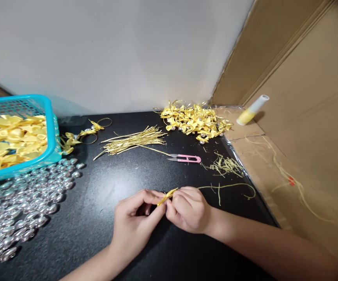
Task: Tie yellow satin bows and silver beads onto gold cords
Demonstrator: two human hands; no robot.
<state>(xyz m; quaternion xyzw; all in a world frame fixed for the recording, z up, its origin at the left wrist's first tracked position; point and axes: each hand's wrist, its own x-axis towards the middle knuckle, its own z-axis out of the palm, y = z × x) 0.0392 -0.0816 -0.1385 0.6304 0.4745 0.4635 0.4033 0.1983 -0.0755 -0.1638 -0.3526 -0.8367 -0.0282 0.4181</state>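
A small yellow ribbon bow (167, 196) is pinched between the thumb and fingers of my left hand (138, 218). Close against its right side, my right hand (188, 208) is closed, the fingertips tucked in at the bow's middle. A thin yellow thread (233, 184) trails rightward from behind my right hand and curls on the black table. My fingers hide the bow's centre and the thread's near end. Beyond my hands lie pink-handled thread snips (188, 158), the blades pointing left, beside a bundle of gold ties (135, 140).
At left stands a blue basket (51, 132) of yellow bows, with many silver beads (25, 210) spread before it. Bows with beads and gold loops form a pile (196, 121) at the back. Thread scraps (226, 165) lie at right, near a thread cone (252, 110) on cardboard.
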